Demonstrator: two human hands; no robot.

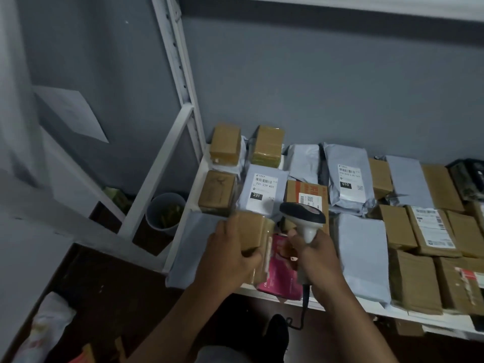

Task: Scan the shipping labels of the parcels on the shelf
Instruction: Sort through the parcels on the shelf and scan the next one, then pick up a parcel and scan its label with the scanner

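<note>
Parcels cover the white shelf (183, 231): brown cardboard boxes and grey plastic mailers lie side by side from its left end to the right edge of view. Near the front left corner the left hand (227, 255) grips a small brown box (252, 233), fingers wrapped over its near side, holding it just above the parcels lying there. No label shows on the faces of this box turned to the camera. Beside it, the right hand (315, 254) is closed round the pale handle of a barcode scanner (303, 213), whose dark head points away from the person, toward the back of the shelf. The scanner's black cable (303, 307) hangs down past the front edge. Between and beneath the two hands lies a pink packet (281, 273), overhanging the front edge. Just behind the held box a grey mailer (264, 189) lies label up, its label marked 231. To its right sits a carton with red print (306, 192), partly hidden by the scanner head, and further right a second grey mailer (348, 176) with a label marked 010. Two taped brown boxes (225, 142) stand at the back left corner. A grey bucket (165, 210) stands on the floor beyond the left end of the shelf.
</note>
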